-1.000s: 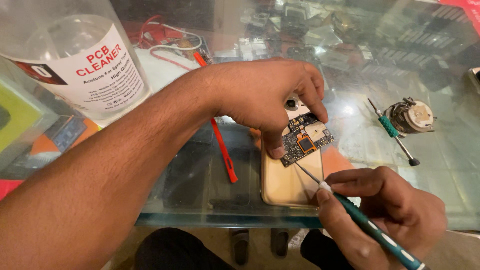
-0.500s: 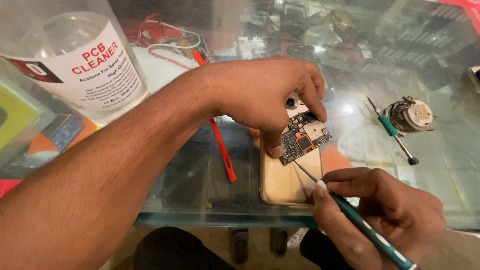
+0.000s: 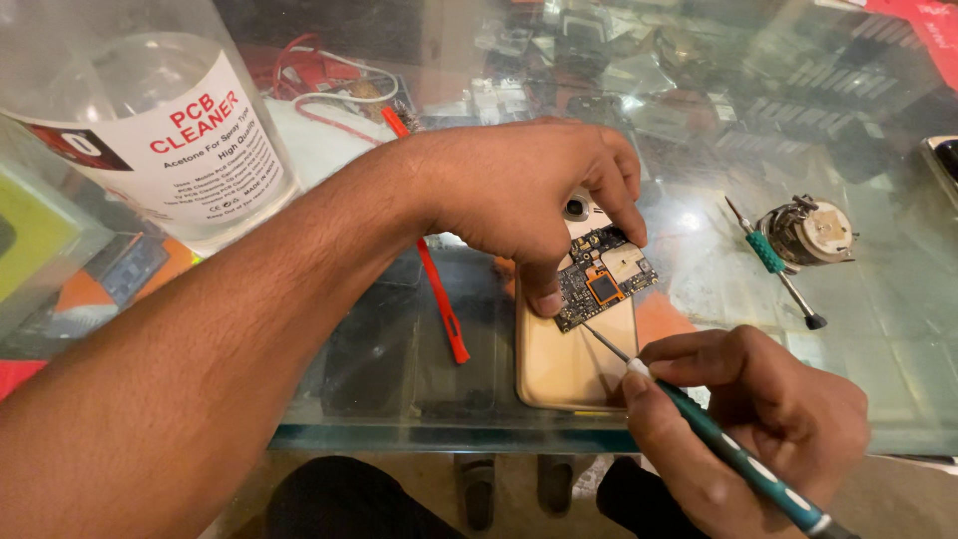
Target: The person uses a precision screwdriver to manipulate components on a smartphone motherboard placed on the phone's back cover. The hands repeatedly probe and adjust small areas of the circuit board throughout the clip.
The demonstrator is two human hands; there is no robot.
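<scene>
Right hand: the right hand [image 3: 758,429] is nearest the camera, at the lower right, fingers clenched round a teal-handled precision screwdriver [image 3: 733,454].
Screwdriver axis: its long axis runs diagonally, handle low and right, thin metal shaft pointing up and left, with the tip at the lower edge of the circuit board [image 3: 604,279].
Phone: a gold phone body [image 3: 569,364] lies face down near the front edge of the glass table [image 3: 898,299], long axis running away from the person, camera end farthest.
Circuit board: a dark board with a metal shield and an orange-framed chip lies on the far half of the phone, tilted a little, right end higher.
Left hand: the left hand [image 3: 529,195] reaches in from the left, thumb and fingertips pinching the board at its near-left corner and far edge.
Red tool: a slim red pry stick [image 3: 439,289] lies on the glass just left of the phone, passing under the left wrist.
Spare screwdriver: a green-gripped small screwdriver [image 3: 773,262] lies to the right, apart from the phone, just beside a round metal part [image 3: 813,232].
Bottle: a large clear cleaner bottle [image 3: 150,120] with a white label stands at the far left.
Far end: red wires [image 3: 319,85] and blurred small parts lie beyond.
</scene>
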